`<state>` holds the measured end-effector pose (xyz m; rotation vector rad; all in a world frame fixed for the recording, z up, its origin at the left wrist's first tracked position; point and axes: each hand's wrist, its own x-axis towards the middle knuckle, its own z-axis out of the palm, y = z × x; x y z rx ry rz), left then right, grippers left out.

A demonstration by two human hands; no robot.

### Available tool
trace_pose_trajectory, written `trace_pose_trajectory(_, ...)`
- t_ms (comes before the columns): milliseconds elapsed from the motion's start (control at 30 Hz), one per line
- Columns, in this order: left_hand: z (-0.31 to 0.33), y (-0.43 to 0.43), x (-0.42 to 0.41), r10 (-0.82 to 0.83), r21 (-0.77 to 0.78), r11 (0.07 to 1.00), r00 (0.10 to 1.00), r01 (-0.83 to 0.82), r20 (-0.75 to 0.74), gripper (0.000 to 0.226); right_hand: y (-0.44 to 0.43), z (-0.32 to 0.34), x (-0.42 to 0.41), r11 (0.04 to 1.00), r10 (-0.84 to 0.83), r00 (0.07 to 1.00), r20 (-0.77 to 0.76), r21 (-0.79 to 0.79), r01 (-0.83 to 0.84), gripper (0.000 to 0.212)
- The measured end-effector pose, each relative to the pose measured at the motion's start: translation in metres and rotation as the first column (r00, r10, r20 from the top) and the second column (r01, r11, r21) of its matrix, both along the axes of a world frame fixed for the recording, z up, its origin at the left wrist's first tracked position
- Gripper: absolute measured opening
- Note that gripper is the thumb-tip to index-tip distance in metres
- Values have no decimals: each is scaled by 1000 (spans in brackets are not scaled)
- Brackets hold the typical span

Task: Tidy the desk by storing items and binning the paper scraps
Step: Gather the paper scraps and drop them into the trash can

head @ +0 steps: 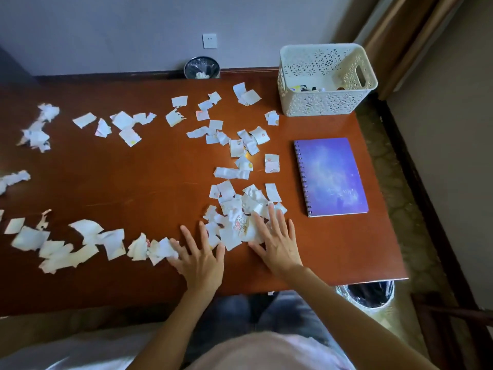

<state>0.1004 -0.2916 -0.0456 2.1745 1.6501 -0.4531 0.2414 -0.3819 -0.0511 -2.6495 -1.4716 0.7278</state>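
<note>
Head view, looking down on a reddish-brown wooden tabletop [160, 166]. Torn white paper scraps [232, 201] are scattered across most of it, from the far left to the near middle, with the thickest pile at the near centre-right. A white perforated plastic basket [320, 102] stands at the far right corner with a few small items inside, too small to tell apart. A closed purple spiral notebook [330, 177] lies flat near the right edge, just right of the scraps. A lined waste bin [370, 292] sits on the floor below the near right corner; a second bin [202, 67] shows beyond the far edge. The right hand [277, 247] lies flat on the pile, grip apart, fingers spread. The left hand [202, 263] lies flat beside it, grip apart, fingers touching scraps.
</note>
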Motion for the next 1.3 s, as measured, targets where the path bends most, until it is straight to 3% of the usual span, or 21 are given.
trace_pose_trajectory(300, -22, 22, 42, -136, 187, 980, 908, 66, 396, 58, 44, -16, 22, 963, -36, 999, -19, 265, 39, 54)
trace_pose_trajectory(500, -16, 14, 48, -186, 314, 949, 759, -25, 625, 51, 26, -9, 37, 815, -60, 998, -26, 576, 64, 45)
trace_pose_trajectory(567, -16, 9, 43, -222, 407, 911, 759, -62, 612, 49, 13, -8, 39, 793, -56, 998, -30, 605, 63, 48)
trace_pose_trajectory(667, -21, 7, 35, -211, 466, 883, 836, -59, 506, 53, -3, -12, 34, 879, -37, 998, -51, 474, 57, 59)
trace_pose_trajectory(800, -25, 19, 41, -103, 267, 964, 932, 8, 347, 72, -1, -28, 28, 953, 6, 996, 86, 302, -32, 69)
trace_pose_trajectory(867, -27, 22, 46, -131, 227, 972, 945, 63, 300, 74, 6, -30, 29, 950, 19, 995, 100, 309, -49, 67)
trace_pose_trajectory(967, -32, 25, 51, -223, 323, 938, 933, 126, 283, 63, 20, -32, 32, 925, 32, 985, 170, 369, -94, 59)
trace_pose_trajectory(1100, -31, 27, 54, -288, 488, 866, 907, 110, 306, 49, 36, -30, 38, 913, 27, 947, 320, 379, -154, 43)
trace_pose_trajectory(1300, -32, 34, 63, -322, 546, 834, 878, 85, 355, 44, 55, -31, 36, 840, -3, 914, 405, 497, -217, 25)
